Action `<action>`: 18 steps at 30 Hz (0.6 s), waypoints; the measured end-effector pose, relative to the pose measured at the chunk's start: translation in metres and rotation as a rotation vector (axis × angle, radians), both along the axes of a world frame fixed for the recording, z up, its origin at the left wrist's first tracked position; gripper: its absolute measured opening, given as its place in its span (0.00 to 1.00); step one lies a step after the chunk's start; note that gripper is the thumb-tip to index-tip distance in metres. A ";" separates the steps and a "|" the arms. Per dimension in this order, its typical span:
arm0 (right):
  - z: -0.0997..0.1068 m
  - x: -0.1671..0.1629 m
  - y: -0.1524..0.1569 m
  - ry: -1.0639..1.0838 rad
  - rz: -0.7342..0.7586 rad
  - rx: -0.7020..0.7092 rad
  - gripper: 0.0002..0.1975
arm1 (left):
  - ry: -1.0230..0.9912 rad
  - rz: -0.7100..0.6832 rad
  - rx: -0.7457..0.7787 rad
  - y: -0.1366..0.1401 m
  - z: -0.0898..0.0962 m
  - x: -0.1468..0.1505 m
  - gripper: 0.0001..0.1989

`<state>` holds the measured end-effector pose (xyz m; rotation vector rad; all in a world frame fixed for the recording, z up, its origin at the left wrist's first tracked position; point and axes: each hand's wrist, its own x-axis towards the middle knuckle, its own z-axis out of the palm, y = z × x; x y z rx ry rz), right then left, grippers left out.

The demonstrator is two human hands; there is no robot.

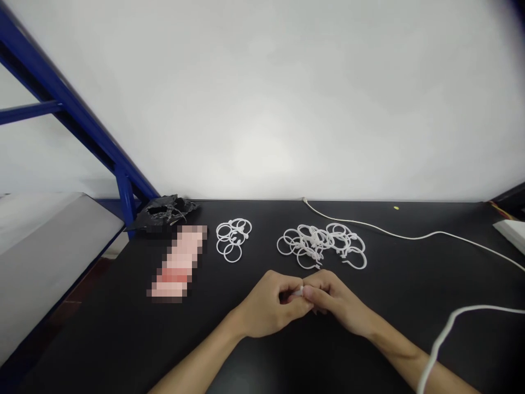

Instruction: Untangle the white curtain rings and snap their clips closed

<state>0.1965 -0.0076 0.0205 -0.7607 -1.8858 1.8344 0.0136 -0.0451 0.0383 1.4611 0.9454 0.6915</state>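
My left hand [268,306] and my right hand [334,298] meet over the front of the black table, fingertips pinched together. Between them a small part of a white plastic ring [298,292] shows; my fingers cover the rest, so I cannot tell whether it is closed. Just beyond my hands lies a larger heap of white plastic rings [315,239], some with open ends and small clasps. To the left is a smaller group of white rings [237,239], which mostly look like full circles.
A black table [246,350] meets a white wall [262,109]. At the left are a pixelated pink strip [180,262], crumpled black plastic [164,213] and a blue metal frame [90,131]. A thin white cable [369,224] runs along the back right; a thicker cable [447,328] crosses my right forearm.
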 end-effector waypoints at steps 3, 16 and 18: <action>-0.003 0.000 0.000 0.041 -0.013 0.005 0.28 | -0.023 -0.001 -0.001 0.000 -0.002 -0.001 0.17; 0.005 0.007 0.011 -0.257 -0.552 0.884 0.11 | 0.787 0.675 0.625 0.025 -0.020 -0.033 0.18; 0.002 0.012 0.018 -0.385 -0.659 1.033 0.10 | 1.071 0.699 0.686 0.032 -0.027 -0.043 0.18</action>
